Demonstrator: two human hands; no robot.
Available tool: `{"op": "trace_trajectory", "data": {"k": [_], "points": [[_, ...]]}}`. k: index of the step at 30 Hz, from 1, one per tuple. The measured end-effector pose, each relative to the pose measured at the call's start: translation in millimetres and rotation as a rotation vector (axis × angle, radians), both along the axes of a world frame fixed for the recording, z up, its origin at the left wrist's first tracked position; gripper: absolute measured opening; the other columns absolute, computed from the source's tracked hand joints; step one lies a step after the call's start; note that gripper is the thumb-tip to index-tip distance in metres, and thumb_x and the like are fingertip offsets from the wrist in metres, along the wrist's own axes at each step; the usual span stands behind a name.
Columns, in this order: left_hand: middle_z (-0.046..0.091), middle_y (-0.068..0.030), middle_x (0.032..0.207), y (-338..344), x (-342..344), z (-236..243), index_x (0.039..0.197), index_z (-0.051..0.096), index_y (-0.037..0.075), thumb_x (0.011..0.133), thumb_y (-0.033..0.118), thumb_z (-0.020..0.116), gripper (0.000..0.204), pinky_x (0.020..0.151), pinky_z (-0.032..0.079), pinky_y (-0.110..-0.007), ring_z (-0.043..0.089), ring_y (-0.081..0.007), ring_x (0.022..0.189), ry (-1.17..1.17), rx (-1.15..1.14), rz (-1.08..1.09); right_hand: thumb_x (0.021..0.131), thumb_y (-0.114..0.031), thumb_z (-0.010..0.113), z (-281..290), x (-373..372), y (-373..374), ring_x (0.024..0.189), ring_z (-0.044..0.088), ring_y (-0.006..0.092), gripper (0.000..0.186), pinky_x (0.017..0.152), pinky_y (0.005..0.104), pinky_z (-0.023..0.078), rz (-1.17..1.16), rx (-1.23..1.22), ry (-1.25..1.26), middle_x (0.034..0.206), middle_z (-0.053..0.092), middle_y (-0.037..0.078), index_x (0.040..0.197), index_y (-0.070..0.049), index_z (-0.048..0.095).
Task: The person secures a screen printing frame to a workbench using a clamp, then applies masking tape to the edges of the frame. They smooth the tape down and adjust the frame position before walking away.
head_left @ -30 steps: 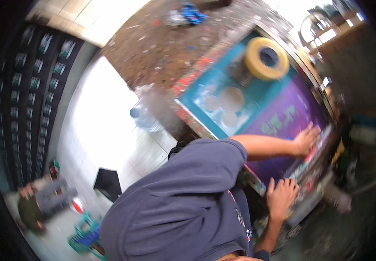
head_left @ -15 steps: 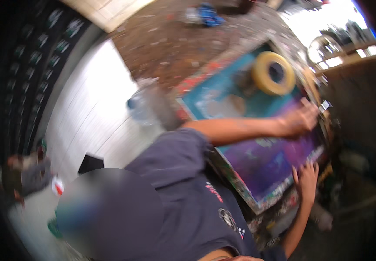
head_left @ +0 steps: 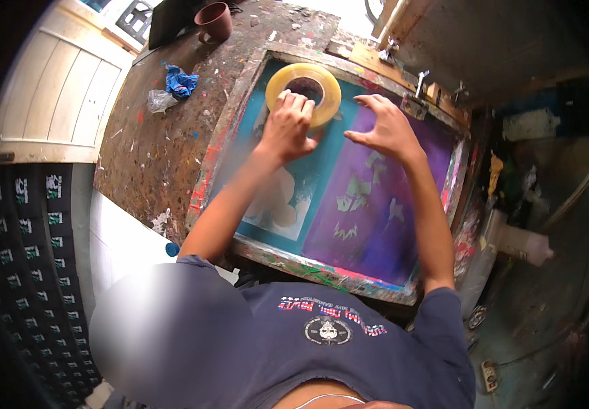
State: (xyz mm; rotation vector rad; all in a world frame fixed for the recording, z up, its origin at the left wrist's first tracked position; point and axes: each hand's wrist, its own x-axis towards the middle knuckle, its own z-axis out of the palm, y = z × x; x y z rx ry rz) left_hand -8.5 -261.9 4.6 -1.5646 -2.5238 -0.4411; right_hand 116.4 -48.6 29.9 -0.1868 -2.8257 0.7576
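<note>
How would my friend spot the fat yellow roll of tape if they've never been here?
Find the paint-splattered rectangular frame around a teal-and-purple screen. On the teal side, near the far edge, partly under the left hand, is the yellow ring-shaped roll of tape. Unlike the flat pale green shapes on the purple side, it's chunky with a round hole.

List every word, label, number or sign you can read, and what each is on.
I won't copy wording; here is where print shows.
Dark blue shirt: a curved line of red, white and blue lettering; wording withheld.
Round black-and-white badge on it: lettering too small to read.
Black panels at left: repeated pale and green prints, mostly too small.
Tape roll: no lettering I can make out.
</note>
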Motion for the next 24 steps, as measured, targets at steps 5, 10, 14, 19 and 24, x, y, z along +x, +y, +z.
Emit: {"op": "trace_trajectory", "data": {"k": [5, 10, 14, 19, 24], "points": [[0.066, -0.0181, 0.094, -9.6, -12.8, 33.0, 0.099, 0.062, -0.002, 0.084, 0.043, 0.078, 0.050, 0.087, 0.049, -0.044, 0.065, -0.0350, 0.092, 0.017, -0.103, -0.210, 0.089, -0.020, 0.078, -1.4, 11.7, -2.1, 0.080, 0.069, 0.0121, 0.020, 0.078, 0.0275, 0.055, -0.080, -0.491, 0.035, 0.088, 0.077, 0.005, 0.100, -0.004, 0.079], [0.066, -0.0216, 0.085, -43.7, 27.2, 127.0, 0.102, 0.063, -0.003, 0.082, 0.048, 0.080, 0.057, 0.075, 0.052, -0.045, 0.069, -0.0355, 0.081, -0.256, -0.176, -0.453, 0.089, -0.013, 0.079, 39.2, 101.5, -20.9, 0.076, 0.068, 0.0135, 0.016, 0.071, 0.0275, 0.055, 0.031, -1.036, 0.022, 0.084, 0.074, 0.008, 0.094, 0.002, 0.077], [0.067, -0.0121, 0.068, -57.8, 63.5, 180.9, 0.094, 0.068, -0.005, 0.085, 0.048, 0.079, 0.055, 0.054, 0.052, -0.034, 0.069, -0.0217, 0.059, -0.917, -0.478, -0.413, 0.088, -0.006, 0.077, 64.0, 187.0, -81.3, 0.071, 0.067, 0.0153, 0.010, 0.064, 0.0297, 0.055, -0.231, -1.326, -0.061, 0.079, 0.072, 0.011, 0.090, 0.003, 0.074], [0.066, -0.0158, 0.062, -51.1, 87.4, 209.3, 0.087, 0.069, -0.006, 0.088, 0.052, 0.074, 0.059, 0.058, 0.054, -0.037, 0.068, -0.0275, 0.058, -0.940, -0.961, -0.254, 0.088, -0.001, 0.075, 69.2, 288.3, -118.5, 0.068, 0.067, 0.0140, 0.005, 0.064, 0.0278, 0.054, -0.550, -1.417, 0.046, 0.076, 0.071, 0.009, 0.087, 0.003, 0.074], [0.067, -0.0168, 0.072, -80.7, 119.0, 228.4, 0.096, 0.068, -0.002, 0.085, 0.051, 0.078, 0.055, 0.064, 0.052, -0.039, 0.068, -0.0296, 0.067, -0.194, -0.614, -0.404, 0.081, 0.007, 0.076, 79.5, 363.4, -135.8, 0.062, 0.065, 0.0168, 0.005, 0.057, 0.0289, 0.052, -0.625, -1.270, 0.226, 0.075, 0.069, 0.013, 0.082, 0.005, 0.072]]}}
